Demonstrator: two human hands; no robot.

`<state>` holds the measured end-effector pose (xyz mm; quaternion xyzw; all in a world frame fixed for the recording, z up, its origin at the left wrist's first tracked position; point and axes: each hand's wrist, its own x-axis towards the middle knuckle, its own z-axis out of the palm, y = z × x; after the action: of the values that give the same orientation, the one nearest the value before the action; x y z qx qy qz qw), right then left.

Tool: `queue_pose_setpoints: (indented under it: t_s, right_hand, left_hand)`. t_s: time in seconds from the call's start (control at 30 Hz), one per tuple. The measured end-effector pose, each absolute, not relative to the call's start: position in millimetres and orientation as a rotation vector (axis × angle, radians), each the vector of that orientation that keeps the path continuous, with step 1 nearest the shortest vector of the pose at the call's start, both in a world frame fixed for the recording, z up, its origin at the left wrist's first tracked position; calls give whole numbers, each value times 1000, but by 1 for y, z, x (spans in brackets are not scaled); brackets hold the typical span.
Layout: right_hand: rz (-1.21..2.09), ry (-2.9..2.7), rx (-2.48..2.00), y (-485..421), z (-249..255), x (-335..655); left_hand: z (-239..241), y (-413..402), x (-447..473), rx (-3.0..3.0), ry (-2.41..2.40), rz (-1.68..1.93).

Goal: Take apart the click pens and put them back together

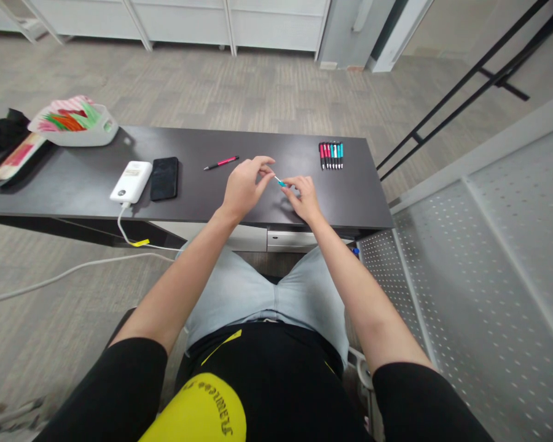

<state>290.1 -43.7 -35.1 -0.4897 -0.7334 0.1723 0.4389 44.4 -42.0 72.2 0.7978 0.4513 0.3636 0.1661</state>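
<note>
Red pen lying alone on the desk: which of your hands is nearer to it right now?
Left. The left hand sits just right of the red pen, not touching it. The right hand is farther right, both pinching a small teal pen part.

A black phone (164, 178) lies beside a white power bank (131, 182) on the dark table (74, 178); farther left, a white basket (76, 121) of colourful items, and a pink pen (221, 162) lies apart mid-table
</note>
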Motion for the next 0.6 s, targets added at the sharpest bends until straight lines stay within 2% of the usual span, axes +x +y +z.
queue_pose_setpoints:
  t_s: [0.6]
  right_hand:
    - [371,-1854,-1199,-45,-38,288]
  left_hand:
    - [63,-33,47,2240,1173,1080]
